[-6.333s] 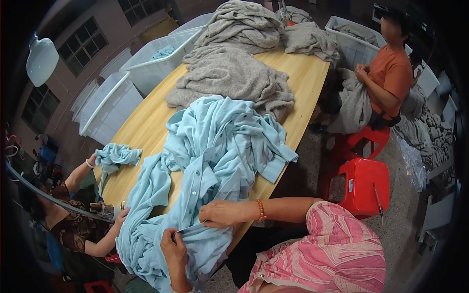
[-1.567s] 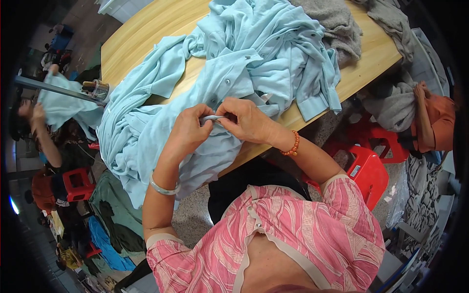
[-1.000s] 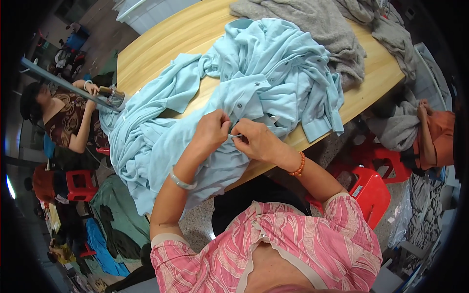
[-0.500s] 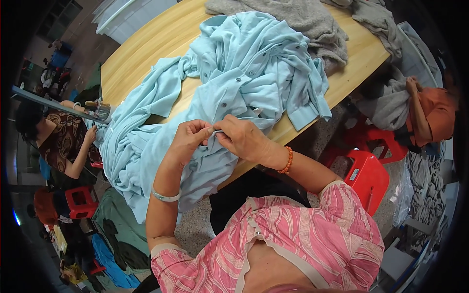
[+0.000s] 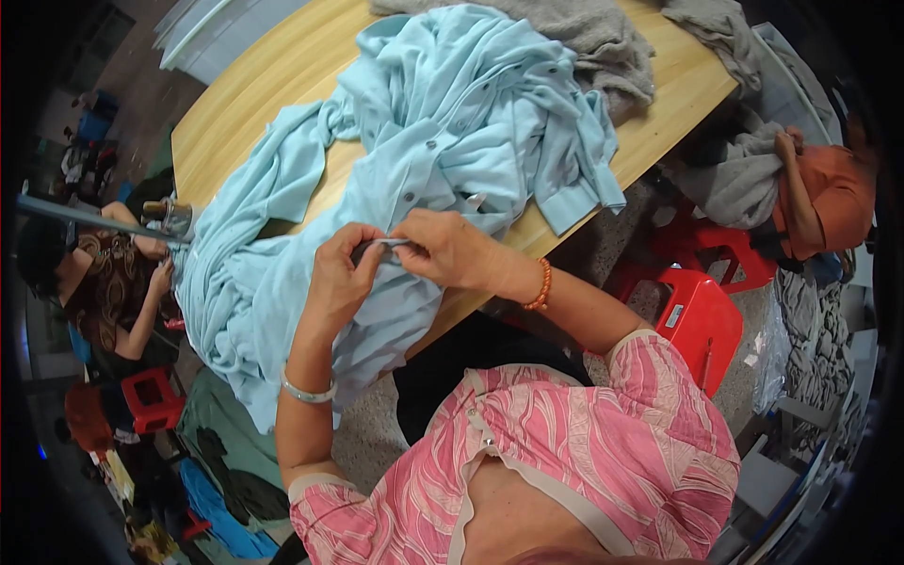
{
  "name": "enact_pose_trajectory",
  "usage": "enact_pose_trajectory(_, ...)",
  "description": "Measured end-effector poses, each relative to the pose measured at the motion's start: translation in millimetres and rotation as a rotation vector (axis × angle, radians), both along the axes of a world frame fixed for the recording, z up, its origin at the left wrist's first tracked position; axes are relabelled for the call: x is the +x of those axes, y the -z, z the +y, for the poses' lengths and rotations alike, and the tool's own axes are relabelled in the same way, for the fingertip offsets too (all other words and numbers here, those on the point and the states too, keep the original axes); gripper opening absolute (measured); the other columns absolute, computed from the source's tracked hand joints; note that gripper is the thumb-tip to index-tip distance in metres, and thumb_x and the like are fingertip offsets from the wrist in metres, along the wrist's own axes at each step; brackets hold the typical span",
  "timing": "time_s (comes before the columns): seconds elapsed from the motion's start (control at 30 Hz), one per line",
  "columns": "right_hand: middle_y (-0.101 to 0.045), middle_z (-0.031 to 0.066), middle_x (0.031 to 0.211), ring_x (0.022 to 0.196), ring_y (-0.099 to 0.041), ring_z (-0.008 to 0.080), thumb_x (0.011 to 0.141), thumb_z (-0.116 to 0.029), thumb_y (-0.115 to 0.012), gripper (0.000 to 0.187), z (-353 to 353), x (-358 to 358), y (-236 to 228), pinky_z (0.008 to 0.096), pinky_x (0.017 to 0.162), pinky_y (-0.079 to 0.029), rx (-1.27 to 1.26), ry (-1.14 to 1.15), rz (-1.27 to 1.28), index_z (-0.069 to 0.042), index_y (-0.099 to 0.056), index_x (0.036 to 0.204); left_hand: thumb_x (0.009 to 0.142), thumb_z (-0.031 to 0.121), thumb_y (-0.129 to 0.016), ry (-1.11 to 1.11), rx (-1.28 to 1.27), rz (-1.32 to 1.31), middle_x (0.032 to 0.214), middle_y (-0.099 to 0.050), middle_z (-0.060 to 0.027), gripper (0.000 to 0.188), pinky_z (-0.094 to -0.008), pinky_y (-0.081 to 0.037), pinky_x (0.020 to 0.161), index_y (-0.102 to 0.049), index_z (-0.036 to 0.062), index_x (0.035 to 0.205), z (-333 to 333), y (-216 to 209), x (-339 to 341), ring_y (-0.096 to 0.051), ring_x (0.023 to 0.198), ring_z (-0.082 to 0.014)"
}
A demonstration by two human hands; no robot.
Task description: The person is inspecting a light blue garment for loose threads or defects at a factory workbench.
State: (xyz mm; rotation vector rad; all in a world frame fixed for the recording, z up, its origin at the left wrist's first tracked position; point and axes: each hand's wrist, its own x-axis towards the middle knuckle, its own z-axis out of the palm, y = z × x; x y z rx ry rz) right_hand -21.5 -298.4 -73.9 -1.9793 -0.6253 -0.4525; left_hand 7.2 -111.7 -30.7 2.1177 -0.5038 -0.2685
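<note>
1. The biggest thing is the yellow wooden table with wood-grain lines (image 5: 235,118). It seems to be there to carry the weight of the cloth, so the arms don't have to.
2. Next is the big soft heap of pale blue buttoned cloth (image 5: 471,104). It lies on the table and spills over the near edge, probably so that the part being worked on sits close to the body.
3. The fuzzy grey knit heap (image 5: 612,56) sits farther back on the table, behind the blue heap. That likely leaves the near side for the blue cloth.
4. The shiny red plastic stool (image 5: 686,315) stands on the floor to the right of the table, apart from it.
5. The left hand (image 5: 341,268) is up over the table's near edge, thumb and fingers pinched together on a bit of cloth.
6. The right hand (image 5: 443,247) is just beside it there, curled up and pinching the same bit.
7. The smallest is the thin folded edge of blue cloth (image 5: 389,242). It runs between the two sets of fingertips, above the table's near edge, with the blue heap under and past the hands. Two pinches probably keep it flat and tight.
</note>
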Motion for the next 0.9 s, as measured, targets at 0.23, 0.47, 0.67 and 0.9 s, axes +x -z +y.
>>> enact_pose_trajectory(0.23, -0.056, 0.0157, 0.075, 0.07, -0.058, 0.0339, 0.076, -0.004, -0.061, 0.013, -5, 2, -4, 0.0381, 0.061, -0.046, 0.007, -0.105, 0.113, 0.001, -0.061, 0.088, 0.088, 0.005, -0.057, 0.046, -0.003, 0.121, 0.075, -0.055, 0.0044, 0.007, -0.0181, -0.037, 0.058, -0.06, -0.0015, 0.091, 3, 1, 2, -0.045, 0.067, -0.002)
enact_pose_trajectory(0.47, -0.057, 0.0156, 0.076, 0.069, -0.057, 0.0344, 0.076, -0.001, -0.061, 0.009, -3, 3, -4, 0.0378, 0.06, -0.045, 0.003, -0.115, 0.111, 0.002, -0.061, 0.085, 0.086, 0.006, -0.057, 0.044, -0.061, 0.229, 0.075, -0.058, 0.0016, 0.01, -0.0206, -0.04, 0.061, -0.061, -0.0028, 0.089, 6, 1, 4, -0.047, 0.068, -0.0047)
enact_pose_trajectory(0.67, -0.059, 0.0136, 0.074, 0.066, -0.059, 0.0291, 0.077, -0.006, -0.065, 0.009, -6, 2, -11, 0.0348, 0.058, -0.045, 0.015, -0.167, 0.208, 0.001, -0.061, 0.083, 0.085, 0.006, -0.057, 0.056, -0.1, 0.256, 0.074, -0.057, 0.0016, 0.01, -0.0204, -0.04, 0.062, -0.061, -0.0026, 0.089, 8, 2, 4, -0.048, 0.07, -0.0046)
enact_pose_trajectory(0.9, -0.062, 0.0111, 0.072, 0.06, -0.06, 0.0208, 0.079, -0.012, -0.067, 0.013, -35, 1, -21, 0.0316, 0.057, -0.046, -0.194, -0.086, 0.259, 0.0, -0.064, 0.084, 0.08, 0.003, -0.06, -0.164, 0.278, -0.141, 0.083, -0.063, -0.0077, 0.012, -0.0279, -0.045, 0.067, -0.06, 0.0004, 0.091, 13, -5, 0, -0.059, 0.074, -0.0216)
